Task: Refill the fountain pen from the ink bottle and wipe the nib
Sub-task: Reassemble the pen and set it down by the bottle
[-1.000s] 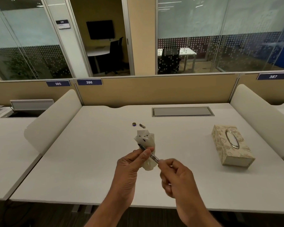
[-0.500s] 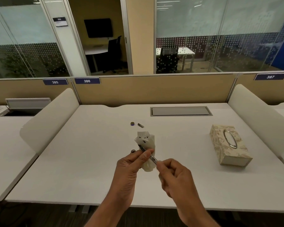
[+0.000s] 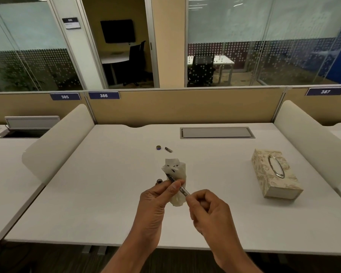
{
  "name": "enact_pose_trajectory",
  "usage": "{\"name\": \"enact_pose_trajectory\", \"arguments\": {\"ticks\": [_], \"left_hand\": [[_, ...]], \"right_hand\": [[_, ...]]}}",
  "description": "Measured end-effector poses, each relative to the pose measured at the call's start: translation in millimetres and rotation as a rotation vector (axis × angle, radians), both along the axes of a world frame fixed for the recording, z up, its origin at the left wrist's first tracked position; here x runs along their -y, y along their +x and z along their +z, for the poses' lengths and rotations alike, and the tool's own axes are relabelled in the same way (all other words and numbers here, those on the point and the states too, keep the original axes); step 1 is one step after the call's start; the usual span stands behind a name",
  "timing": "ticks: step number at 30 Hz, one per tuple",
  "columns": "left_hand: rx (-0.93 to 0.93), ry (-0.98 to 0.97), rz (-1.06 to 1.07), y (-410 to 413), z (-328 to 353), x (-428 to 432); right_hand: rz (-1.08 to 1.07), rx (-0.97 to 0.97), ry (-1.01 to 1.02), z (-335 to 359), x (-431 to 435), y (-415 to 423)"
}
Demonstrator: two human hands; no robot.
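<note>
above the desk's (image 3: 106, 194) near edge, the left hand (image 3: 156, 201) pinches a crumpled, ink-spotted tissue (image 3: 175, 174) around the fountain pen's (image 3: 178, 186) front end. the right hand (image 3: 209, 211) grips the pen's rear. a tissue box (image 3: 276, 174) sits toward the right edge.

Even, soft overhead light; the white desk (image 3: 106, 194) shows faint shadows. Ceiling lights streak the glass walls (image 3: 264, 36) (slightly hazy). Straight edges bow near the borders.

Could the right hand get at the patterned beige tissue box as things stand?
Probably yes, but not freely: the right hand is pinching the slim dark fountain pen. The patterned beige tissue box stands on that side, with bare white desk between.
</note>
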State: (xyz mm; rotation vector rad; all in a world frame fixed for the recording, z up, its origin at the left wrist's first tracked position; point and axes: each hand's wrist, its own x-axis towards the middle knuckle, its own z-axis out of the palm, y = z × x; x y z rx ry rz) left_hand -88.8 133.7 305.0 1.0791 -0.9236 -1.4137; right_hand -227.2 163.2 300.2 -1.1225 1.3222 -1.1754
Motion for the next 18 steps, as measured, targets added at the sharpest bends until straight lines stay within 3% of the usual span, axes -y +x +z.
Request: {"name": "enact_pose_trajectory", "arguments": {"ticks": [2,5,7,11,12,16,18], "left_hand": [[0.004,0.0,0.005,0,-1,1],[-0.014,0.008,0.012,0,-2,2],[-0.004,0.014,0.012,-2,-2,2],[0.01,0.017,0.025,-2,-4,2],[0.005,0.016,0.026,-1,-5,2],[-0.013,0.016,0.021,-2,-6,1],[-0.003,0.018,0.016,-5,-6,0]], "right_hand": [[0.042,0.121,0.071,5,0,1],[-0.039,-0.186,-0.108,-1,-1,1],[-0.071,-0.249,-0.149,-5,-1,2],[0.039,0.125,0.106,4,2,0],[0.041,0.138,0.116,6,2,-1],[-0.058,-0.286,-0.129,-4,0,1],[-0.065,-0.307,-0.168,-8,0,3]]}}
